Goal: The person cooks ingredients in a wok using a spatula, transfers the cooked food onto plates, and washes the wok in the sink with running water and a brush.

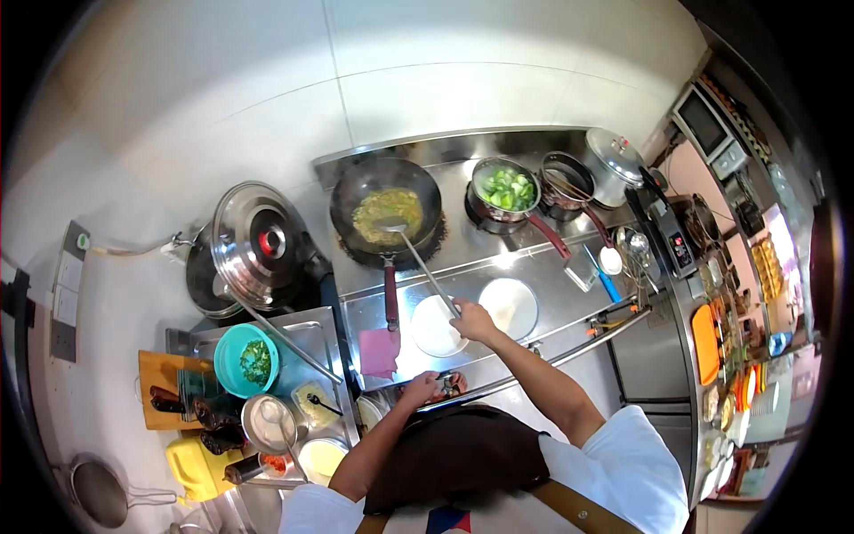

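Observation:
My right hand is closed round the handle of a long metal ladle. The ladle's head rests in a dark wok among yellow-green food. Below the wok's red handle, my left hand is near the counter's front edge, its fingers curled; what it may hold is too small to tell. Beside it is a small dish with dark and reddish contents. Two white plates, one left and one right, lie near my right hand. A pink cloth lies left of them.
A pan of green vegetables, a smaller pot and a pressure cooker stand right of the wok. Left are a large lidded pot, a teal bowl of greens, a steel pot and a yellow jug.

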The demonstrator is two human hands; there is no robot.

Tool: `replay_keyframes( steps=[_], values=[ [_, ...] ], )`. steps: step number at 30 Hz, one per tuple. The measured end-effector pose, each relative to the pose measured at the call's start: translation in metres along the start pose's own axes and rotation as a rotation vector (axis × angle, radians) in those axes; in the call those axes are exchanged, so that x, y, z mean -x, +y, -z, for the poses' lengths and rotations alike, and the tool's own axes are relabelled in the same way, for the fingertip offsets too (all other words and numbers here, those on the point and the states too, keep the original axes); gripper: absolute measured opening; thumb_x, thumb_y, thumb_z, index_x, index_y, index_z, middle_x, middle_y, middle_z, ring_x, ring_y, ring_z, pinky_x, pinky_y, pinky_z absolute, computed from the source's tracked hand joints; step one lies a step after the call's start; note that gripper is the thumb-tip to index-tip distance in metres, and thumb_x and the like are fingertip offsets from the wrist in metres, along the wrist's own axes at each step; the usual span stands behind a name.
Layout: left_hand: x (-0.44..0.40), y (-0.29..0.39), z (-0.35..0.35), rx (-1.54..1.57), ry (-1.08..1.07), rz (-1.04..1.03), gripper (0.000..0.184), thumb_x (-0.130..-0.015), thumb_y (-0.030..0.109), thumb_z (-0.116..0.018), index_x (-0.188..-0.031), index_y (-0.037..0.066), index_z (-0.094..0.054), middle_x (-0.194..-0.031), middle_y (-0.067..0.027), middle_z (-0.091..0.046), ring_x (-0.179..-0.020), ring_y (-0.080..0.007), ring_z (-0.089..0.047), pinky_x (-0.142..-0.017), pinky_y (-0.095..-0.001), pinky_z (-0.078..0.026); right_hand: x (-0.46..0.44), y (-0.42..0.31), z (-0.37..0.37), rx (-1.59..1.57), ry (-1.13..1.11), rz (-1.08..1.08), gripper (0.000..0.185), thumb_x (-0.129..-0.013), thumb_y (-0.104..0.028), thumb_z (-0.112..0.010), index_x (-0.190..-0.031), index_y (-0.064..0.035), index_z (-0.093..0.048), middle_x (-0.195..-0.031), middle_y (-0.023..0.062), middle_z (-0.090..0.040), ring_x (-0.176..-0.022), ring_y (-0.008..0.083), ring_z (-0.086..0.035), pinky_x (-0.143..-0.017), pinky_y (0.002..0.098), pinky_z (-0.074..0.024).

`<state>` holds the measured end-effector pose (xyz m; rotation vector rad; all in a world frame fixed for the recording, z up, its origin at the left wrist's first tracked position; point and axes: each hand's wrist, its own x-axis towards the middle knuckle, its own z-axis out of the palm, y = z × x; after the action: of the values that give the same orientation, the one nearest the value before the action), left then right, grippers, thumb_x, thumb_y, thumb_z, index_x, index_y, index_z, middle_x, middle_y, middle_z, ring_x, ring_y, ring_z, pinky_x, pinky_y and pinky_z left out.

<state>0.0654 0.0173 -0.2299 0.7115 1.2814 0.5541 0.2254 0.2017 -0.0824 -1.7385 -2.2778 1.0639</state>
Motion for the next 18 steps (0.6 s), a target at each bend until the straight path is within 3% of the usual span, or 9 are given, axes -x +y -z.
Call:
replay_keyframes(
  steps=[1, 3, 5, 7, 8, 10, 13, 18],
  values=[
    [-0.014, 0.006, -0.003, 0.030, -0.083, -0.016, 0.040, -0.094, 0.011, -0.059, -0.131, 0.000, -0.051, -0.099, -0.0084, -0.068, -0.075, -0.0133, -0.063, -0.063, -0.0256, -0.051, -0.001, 0.001, 0.000, 0.003, 0.021, 0.022, 0.056, -0.079, -0.021, -0.064, -0.130, 0.0001, -0.053, -0.067, 0.0149, -0.069, -0.061, 0.0269, -0.070, -0.067, 0.0373, -0.0571],
    [-0.030, 0.036, -0.023, 0.125, -0.131, -0.132, 0.042, -0.095, 0.016, -0.059, -0.133, 0.000, -0.049, -0.109, -0.0099, -0.066, -0.091, -0.0169, -0.066, -0.074, -0.0281, -0.054, 0.009, -0.015, 0.012, -0.122, -0.047, -0.043, 0.057, -0.080, -0.022, -0.065, -0.132, -0.0019, -0.052, -0.071, 0.0157, -0.070, -0.062, 0.0266, -0.071, -0.067, 0.0370, -0.0567],
    [-0.037, 0.080, -0.051, 0.266, -0.176, -0.172, 0.046, -0.095, 0.020, -0.061, -0.135, 0.002, -0.049, -0.092, -0.0028, -0.063, -0.071, -0.0141, -0.061, -0.063, -0.0246, -0.049, 0.011, -0.019, 0.011, -0.134, -0.032, -0.023, 0.056, -0.081, -0.022, -0.066, -0.132, -0.0031, -0.052, -0.073, 0.0170, -0.070, -0.064, 0.0279, -0.071, -0.069, 0.0378, -0.0567],
    [-0.066, 0.090, -0.080, 0.408, -0.196, -0.240, 0.048, -0.094, 0.026, -0.063, -0.136, 0.006, -0.050, -0.098, -0.0048, -0.065, -0.080, -0.0162, -0.062, -0.070, -0.0278, -0.050, 0.008, -0.012, -0.002, -0.002, 0.087, 0.109, 0.057, -0.082, -0.022, -0.066, -0.134, -0.0028, -0.052, -0.078, 0.0196, -0.070, -0.065, 0.0285, -0.071, -0.072, 0.0384, -0.0562],
    [-0.084, 0.080, -0.089, 0.480, -0.238, -0.289, 0.046, -0.094, 0.028, -0.063, -0.134, 0.007, -0.051, -0.100, -0.0098, -0.066, -0.095, -0.0185, -0.064, -0.080, -0.0321, -0.051, 0.015, -0.027, 0.011, -0.104, 0.005, 0.007, 0.054, -0.083, -0.022, -0.066, -0.133, -0.0046, -0.052, -0.080, 0.0196, -0.071, -0.069, 0.0304, -0.071, -0.074, 0.0405, -0.0555],
    [-0.108, 0.075, -0.100, 0.499, -0.249, -0.302, 0.046, -0.094, 0.028, -0.062, -0.133, 0.007, -0.051, -0.100, -0.0101, -0.066, -0.095, -0.0187, -0.064, -0.080, -0.0326, -0.051, 0.032, -0.054, 0.036, -0.228, -0.082, -0.110, 0.050, -0.086, -0.022, -0.065, -0.131, -0.0059, -0.054, -0.082, 0.0207, -0.071, -0.076, 0.0325, -0.071, -0.081, 0.0440, -0.0538],
    [-0.127, 0.082, -0.107, 0.467, -0.264, -0.294, 0.045, -0.094, 0.028, -0.062, -0.132, 0.006, -0.052, -0.100, -0.0107, -0.066, -0.095, -0.0189, -0.064, -0.080, -0.0334, -0.052, 0.030, -0.049, 0.040, -0.190, -0.036, -0.065, 0.048, -0.086, -0.022, -0.065, -0.130, -0.0051, -0.055, -0.083, 0.0216, -0.070, -0.075, 0.0329, -0.071, -0.082, 0.0447, -0.0533],
    [-0.142, 0.093, -0.100, 0.299, -0.262, -0.299, 0.044, -0.094, 0.028, -0.061, -0.130, 0.005, -0.052, -0.099, -0.0116, -0.067, -0.096, -0.0193, -0.064, -0.079, -0.0347, -0.052, 0.014, -0.028, 0.030, -0.107, -0.009, -0.057, 0.049, -0.084, -0.024, -0.068, -0.129, -0.0067, -0.056, -0.104, 0.0275, -0.067, -0.099, 0.0443, -0.064, -0.089, 0.0480, -0.0507]
  ],
)
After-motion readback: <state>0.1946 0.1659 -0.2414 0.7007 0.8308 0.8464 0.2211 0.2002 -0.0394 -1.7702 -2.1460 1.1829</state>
